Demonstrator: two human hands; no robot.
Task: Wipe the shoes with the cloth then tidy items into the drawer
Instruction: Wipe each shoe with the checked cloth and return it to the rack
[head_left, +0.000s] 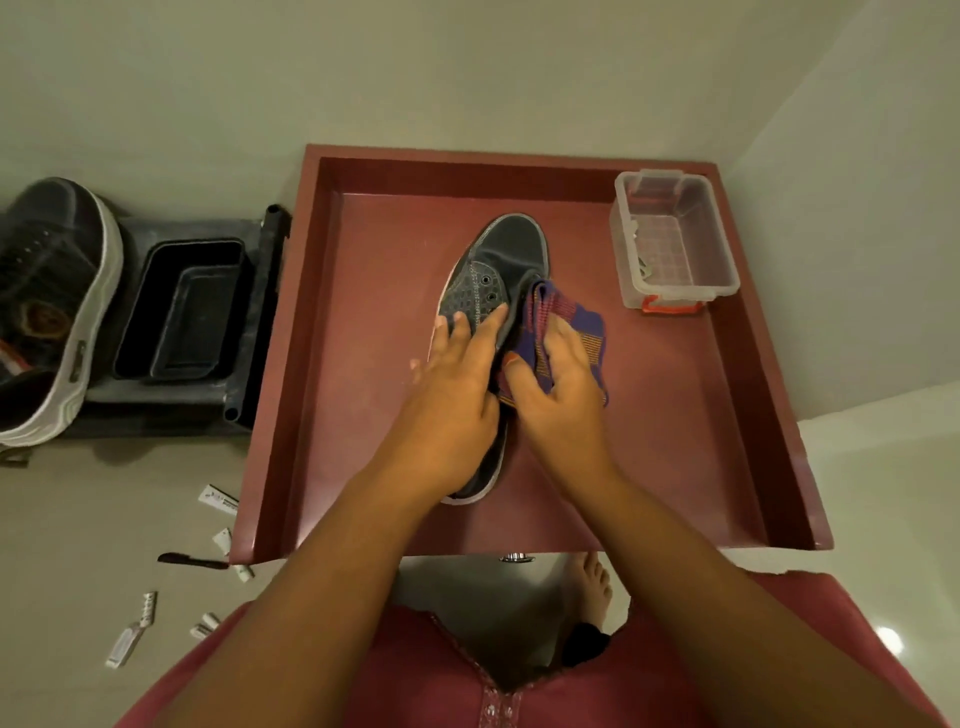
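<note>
A: Shoes, two in view. At the far left, a dark shoe with a white sole (57, 312) stands outside the drawer, leaning against a black rack (182, 410) that holds nested black trays (182, 312). Small white packets (218, 500) lie scattered on the floor (78, 519) by the drawer's near-left corner.

B: And inside the red drawer (769, 415)?

A: A grey shoe (514, 249) lies near the drawer's middle, toe towards the far edge. The left hand (447, 395) rests on it, fingers straight and spread flat over the laced upper.

B: The right hand (561, 384)?

A: It presses a purple and orange cloth (571, 322) against the shoe's right side; the thumb curls around the cloth's near edge, so the cloth is held in its grasp.

B: Further right?

A: A clear plastic box (675, 244) with an orange latch sits in the drawer's far-right corner, apart from the shoe.
</note>
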